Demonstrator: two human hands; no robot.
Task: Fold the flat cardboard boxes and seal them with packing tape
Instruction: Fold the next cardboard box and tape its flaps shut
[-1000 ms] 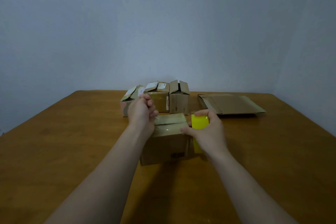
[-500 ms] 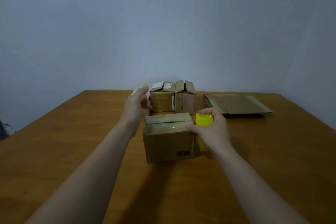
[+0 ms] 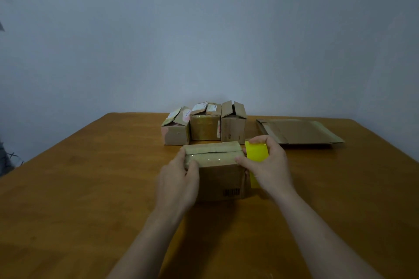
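Observation:
A small folded cardboard box (image 3: 221,176) with a barcode on its front stands in the middle of the wooden table (image 3: 90,188). Its top flaps are closed and clear tape runs over the near top edge. My left hand (image 3: 179,179) grips the box's left end, thumb on the top. My right hand (image 3: 267,165) holds a yellow roll of packing tape (image 3: 256,152) against the box's right end, its thumb touching the top right corner of the box.
Three small boxes (image 3: 205,129) with raised flaps stand in a row behind the one I hold. A flat unfolded cardboard box (image 3: 301,131) lies at the back right. A plain wall rises behind the table's far edge.
My left hand has come back from the boxes behind and now grips the left end of the front box. The right hand stays with the tape roll at the right end.

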